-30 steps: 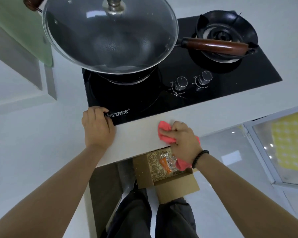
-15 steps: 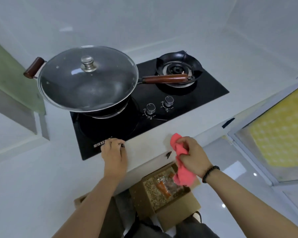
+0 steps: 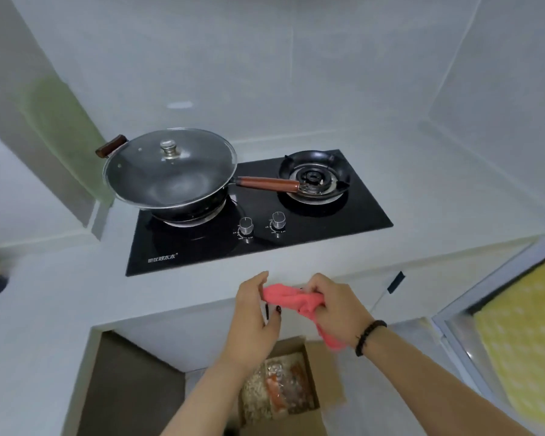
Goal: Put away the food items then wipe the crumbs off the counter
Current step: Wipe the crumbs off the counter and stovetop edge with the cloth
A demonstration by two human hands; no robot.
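The cloth is now being lifted off the table, bunched between left hand and right hand, both grips clamped on it; wiping is seemingly being finished.

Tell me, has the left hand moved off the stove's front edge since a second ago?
Yes. The left hand has left the black cooktop edge, coming back and rightward to pinch the pink cloth.
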